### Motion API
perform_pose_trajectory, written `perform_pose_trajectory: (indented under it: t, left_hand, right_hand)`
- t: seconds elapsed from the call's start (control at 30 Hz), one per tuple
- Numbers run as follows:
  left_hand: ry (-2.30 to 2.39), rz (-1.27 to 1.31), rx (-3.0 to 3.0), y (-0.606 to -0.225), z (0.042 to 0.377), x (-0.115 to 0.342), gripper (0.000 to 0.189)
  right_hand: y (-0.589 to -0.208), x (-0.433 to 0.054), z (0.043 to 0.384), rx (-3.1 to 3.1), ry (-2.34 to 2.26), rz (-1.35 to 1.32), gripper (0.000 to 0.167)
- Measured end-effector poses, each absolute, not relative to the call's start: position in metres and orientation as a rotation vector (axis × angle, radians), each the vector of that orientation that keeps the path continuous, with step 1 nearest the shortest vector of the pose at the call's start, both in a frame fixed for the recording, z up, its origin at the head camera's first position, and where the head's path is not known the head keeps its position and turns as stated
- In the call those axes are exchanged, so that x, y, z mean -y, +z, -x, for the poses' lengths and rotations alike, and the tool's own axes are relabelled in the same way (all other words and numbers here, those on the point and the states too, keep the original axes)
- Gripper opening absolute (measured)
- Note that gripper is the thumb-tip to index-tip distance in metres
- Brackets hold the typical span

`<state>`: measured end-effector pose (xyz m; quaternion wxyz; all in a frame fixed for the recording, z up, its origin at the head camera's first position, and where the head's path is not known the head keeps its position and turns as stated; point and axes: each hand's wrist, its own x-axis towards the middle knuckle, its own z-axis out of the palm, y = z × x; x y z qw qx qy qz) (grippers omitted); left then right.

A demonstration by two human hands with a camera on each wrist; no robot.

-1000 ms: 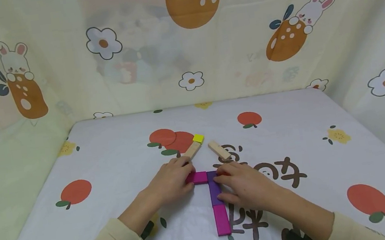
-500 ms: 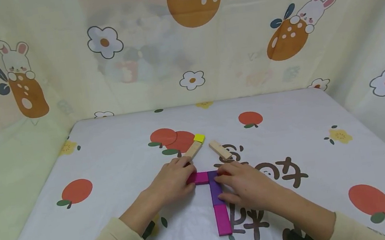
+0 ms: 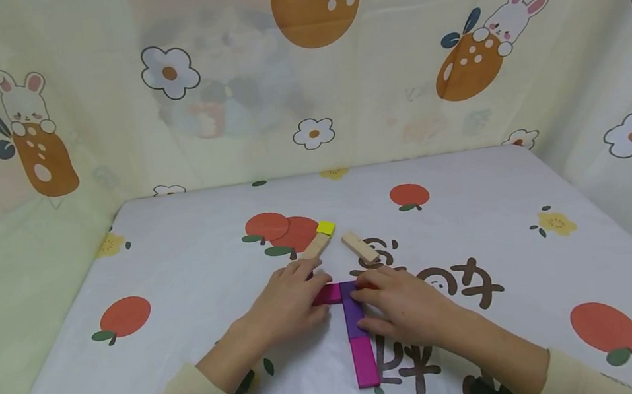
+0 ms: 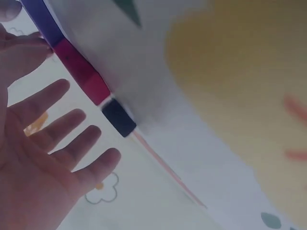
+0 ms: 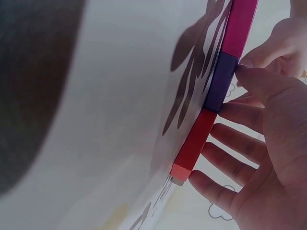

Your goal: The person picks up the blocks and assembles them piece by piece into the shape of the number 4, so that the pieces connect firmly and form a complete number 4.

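In the head view, my left hand hovers over a magenta block. The left wrist view shows its fingers spread and straight, apart from a dark blue block that lies end to end with the magenta one. My right hand touches a purple block with thumb and index fingertips. Its other fingers lie along a red block in the right wrist view, hidden under the hand in the head view. Another magenta block extends the purple one toward me.
Beyond the hands lie two bare wooden blocks, one on the left and one on the right, both slanted. A yellow block sits at the left one's far end. A printed cloth covers the table.
My left hand has shifted slightly right, and its fingers have loosened and lifted from beside the blocks. The right hand and the blocks have stayed in place.
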<state>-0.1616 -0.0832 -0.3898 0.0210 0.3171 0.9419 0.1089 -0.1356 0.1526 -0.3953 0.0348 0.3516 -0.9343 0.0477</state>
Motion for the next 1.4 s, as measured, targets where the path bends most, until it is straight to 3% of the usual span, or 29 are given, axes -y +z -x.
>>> perform_pose_trajectory:
  t: [0.43, 0.77, 1.4]
  left_hand:
    - [0.272, -1.131, -2.849, -0.388, 0.143, 0.077, 0.057]
    - [0.221, -1.130, -2.818, -0.391, 0.131, 0.070, 0.085]
    - [0.111, -1.196, -2.831, -0.393, 0.125, 0.068, 0.084]
  right_hand:
    - [-0.397, -0.153, 0.136, 2.840, 0.155, -1.102, 0.046]
    - [-0.398, -0.155, 0.137, 2.812, 0.174, -1.123, 0.044]
    - [-0.396, -0.155, 0.137, 2.817, 0.180, -1.117, 0.044]
